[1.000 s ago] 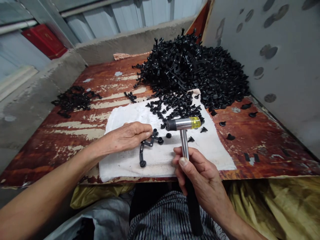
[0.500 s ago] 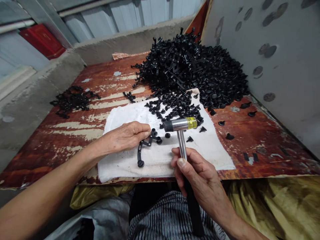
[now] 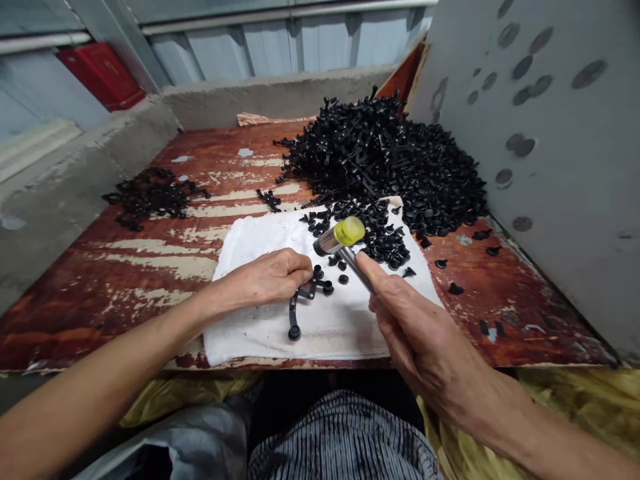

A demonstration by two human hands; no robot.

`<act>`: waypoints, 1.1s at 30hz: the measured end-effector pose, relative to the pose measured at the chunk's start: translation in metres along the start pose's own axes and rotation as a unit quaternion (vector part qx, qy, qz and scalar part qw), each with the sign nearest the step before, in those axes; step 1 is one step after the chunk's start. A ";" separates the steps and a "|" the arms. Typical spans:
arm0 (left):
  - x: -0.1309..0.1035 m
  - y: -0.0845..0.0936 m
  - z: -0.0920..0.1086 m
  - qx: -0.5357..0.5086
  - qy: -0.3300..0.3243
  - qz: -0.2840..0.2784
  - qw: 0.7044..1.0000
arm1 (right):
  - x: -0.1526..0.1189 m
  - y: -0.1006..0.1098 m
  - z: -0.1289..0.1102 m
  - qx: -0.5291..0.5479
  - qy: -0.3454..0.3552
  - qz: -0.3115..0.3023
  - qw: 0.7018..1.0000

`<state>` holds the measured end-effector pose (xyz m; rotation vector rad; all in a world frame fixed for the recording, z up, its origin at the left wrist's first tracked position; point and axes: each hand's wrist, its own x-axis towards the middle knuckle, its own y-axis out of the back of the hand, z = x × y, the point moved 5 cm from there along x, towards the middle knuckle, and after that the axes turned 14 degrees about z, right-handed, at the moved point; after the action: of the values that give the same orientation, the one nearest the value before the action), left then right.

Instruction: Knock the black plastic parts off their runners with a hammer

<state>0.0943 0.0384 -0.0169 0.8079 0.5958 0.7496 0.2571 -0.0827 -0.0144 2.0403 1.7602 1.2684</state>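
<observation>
My left hand [image 3: 280,275] is closed in a pinch on one end of a black jointed linkage part [image 3: 306,293] with round ends, which rests on a white cloth [image 3: 240,333]. My right hand [image 3: 415,313] grips a mallet [image 3: 334,241] by its handle. The mallet has a metal head with a yellow face and a dark face. It is held above the cloth, just up and right of the linkage part. Small black round-headed pieces [image 3: 385,243] lie scattered on the cloth behind the mallet. What my left fingertips cover is hidden.
A large heap of black parts [image 3: 370,153] fills the back right of the worn red-brown table [image 3: 150,267]. A smaller pile of black linkages [image 3: 153,193] lies at the left. A grey panel [image 3: 560,167] stands along the right side; a low concrete ledge [image 3: 240,97] runs behind.
The mallet has tilted over to the left, its yellow face now turned toward me. My right hand has turned and moved forward with it. My left hand keeps its pinch on the linkage part.
</observation>
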 end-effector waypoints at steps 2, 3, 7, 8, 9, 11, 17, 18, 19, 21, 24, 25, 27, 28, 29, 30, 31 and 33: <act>0.000 -0.002 -0.001 -0.014 0.003 0.002 1.000 | -0.001 -0.003 0.004 -0.049 0.006 -0.027 0.998; 0.000 -0.003 -0.001 -0.024 0.005 0.001 1.000 | -0.001 -0.003 0.005 -0.064 0.008 -0.034 0.997; -0.001 -0.004 -0.002 -0.047 0.009 0.007 0.999 | 0.005 0.008 -0.005 -0.045 0.018 0.017 0.999; -0.001 -0.004 -0.002 -0.049 0.011 0.008 0.999 | 0.006 0.010 -0.009 -0.038 0.021 0.029 0.999; -0.001 -0.004 -0.002 -0.051 0.013 0.012 0.999 | 0.006 0.010 -0.011 -0.040 0.024 0.030 0.998; -0.001 -0.004 -0.002 -0.051 0.022 0.013 0.998 | 0.007 0.007 -0.012 -0.065 0.030 -0.003 0.997; 0.000 -0.003 -0.001 -0.054 0.052 0.009 0.997 | 0.009 0.010 -0.015 -0.063 0.048 0.028 0.996; 0.000 -0.003 0.000 -0.059 0.051 0.008 0.997 | 0.010 0.011 -0.016 -0.066 0.055 0.032 0.996; 0.000 -0.003 0.001 -0.062 0.053 0.007 0.997 | 0.010 0.010 -0.016 -0.079 0.063 0.019 0.995; -0.001 -0.004 0.001 -0.057 0.070 0.008 0.996 | 0.010 0.004 -0.014 -0.113 0.072 -0.041 0.990; -0.003 -0.003 0.001 -0.036 0.094 0.021 0.995 | 0.011 0.004 -0.012 -0.121 0.075 -0.049 0.989; -0.004 -0.003 0.001 -0.032 0.093 0.028 0.995 | 0.011 0.006 -0.012 -0.116 0.074 -0.030 0.990; -0.004 -0.003 0.002 -0.029 0.092 0.033 0.995 | 0.010 0.006 -0.012 -0.119 0.076 -0.015 0.990; -0.003 -0.003 0.002 -0.033 0.095 0.030 0.994 | 0.009 0.004 -0.011 -0.128 0.078 -0.025 0.988; -0.003 -0.004 0.002 -0.039 0.101 0.023 0.994 | 0.008 0.000 -0.010 -0.139 0.078 -0.044 0.986; -0.003 -0.004 0.001 -0.044 0.106 0.014 0.993 | 0.007 -0.004 -0.008 -0.149 0.075 -0.065 0.984; -0.002 -0.005 0.000 -0.050 0.107 0.007 0.993 | 0.006 -0.007 -0.007 -0.157 0.073 -0.083 0.981; -0.002 -0.005 -0.002 -0.056 0.094 0.000 0.994 | 0.005 -0.010 -0.006 -0.168 0.071 -0.098 0.978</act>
<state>0.0939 0.0354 -0.0216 0.6373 0.7157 0.8586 0.2458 -0.0778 -0.0145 1.5890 1.6189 1.5553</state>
